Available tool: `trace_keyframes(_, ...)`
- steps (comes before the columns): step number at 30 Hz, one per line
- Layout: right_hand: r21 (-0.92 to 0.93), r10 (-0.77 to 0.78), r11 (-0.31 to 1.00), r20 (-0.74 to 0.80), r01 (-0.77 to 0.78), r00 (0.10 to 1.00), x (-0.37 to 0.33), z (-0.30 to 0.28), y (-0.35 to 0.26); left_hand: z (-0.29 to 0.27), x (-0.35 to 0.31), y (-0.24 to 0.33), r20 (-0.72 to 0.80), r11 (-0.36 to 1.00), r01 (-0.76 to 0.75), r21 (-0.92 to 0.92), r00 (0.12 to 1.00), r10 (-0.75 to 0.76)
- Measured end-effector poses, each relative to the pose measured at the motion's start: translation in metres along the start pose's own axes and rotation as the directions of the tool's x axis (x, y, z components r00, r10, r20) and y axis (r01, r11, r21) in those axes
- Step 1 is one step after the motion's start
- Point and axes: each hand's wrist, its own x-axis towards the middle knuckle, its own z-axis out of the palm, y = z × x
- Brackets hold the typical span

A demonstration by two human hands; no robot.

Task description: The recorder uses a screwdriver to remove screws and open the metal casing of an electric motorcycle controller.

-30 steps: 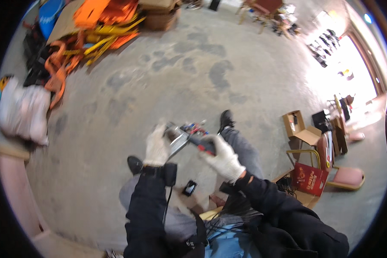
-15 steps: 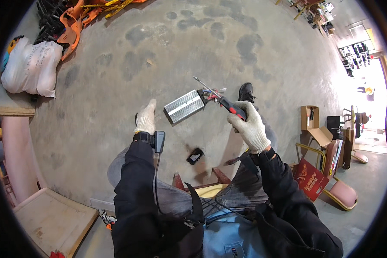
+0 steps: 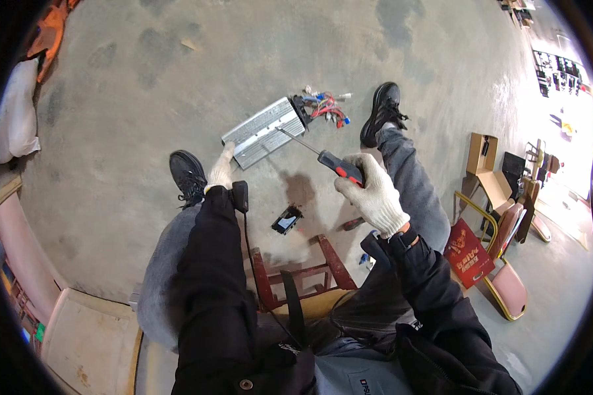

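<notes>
Since half a second ago, your left hand (image 3: 220, 172), in a white knitted glove, has come in from beside the long silver metal box (image 3: 255, 139) to its near-left corner, and the steel-shafted screwdriver with a dark, red-accented handle (image 3: 340, 167) has swung from across the bundle of coloured cables (image 3: 333, 110) to over the box's upper face. Your right hand (image 3: 377, 197), gloved alike, is closed around that handle; your left reaches out with its fingers at the box's end, though you can't tell from here whether they grip or only touch. The box lies on the grey concrete floor (image 3: 112, 197), between and ahead of your black laced shoes (image 3: 188, 178). The step in hand looks like bringing the tip to the casing while the left hand steadies it; whether the tip touches is unclear. The next move probably calls for a firm left hand and careful aim. The casing is rectangular, hard and ribbed lengthwise with a smoother, brighter middle strip, while the thin, loose cables, tipped with small plugs, fan out from its dark right end.
</notes>
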Motion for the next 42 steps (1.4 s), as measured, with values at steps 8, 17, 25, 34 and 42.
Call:
trace_keyframes(8, 0.047, 0.097, 0.994, 0.079, -0.101, 0.992, 0.03, 0.033, 0.026, 0.013, 0.019, -0.004, 0.009, 0.995, 0.097, -0.005, 0.995, -0.097)
trace_keyframes(17, -0.025, 0.036, 0.999, 0.058, -0.035, 0.998, 0.045, 0.051, 0.031, 0.045, -0.025, 0.024, -0.108, 0.985, -0.132, 0.11, 0.984, 0.144)
trace_keyframes(25, -0.123, 0.024, 0.992, 0.065, -0.016, 0.998, 0.052, 0.056, 0.02, 0.023, -0.009, 0.008, 0.08, 0.987, -0.14, -0.082, 0.986, 0.147)
trace_keyframes(34, -0.125, 0.042, 0.992, 0.061, -0.034, 0.997, 0.05, 0.06, 0.02, 0.024, -0.019, 0.009, 0.078, 0.979, -0.195, 0.059, 0.979, 0.19)
trace_keyframes(42, -0.174, 0.018, 0.985, 0.048, -0.01, 0.999, 0.044, 0.062, 0.028, 0.037, -0.026, -0.003, 0.069, 0.953, -0.246, 0.175, 0.969, 0.237)
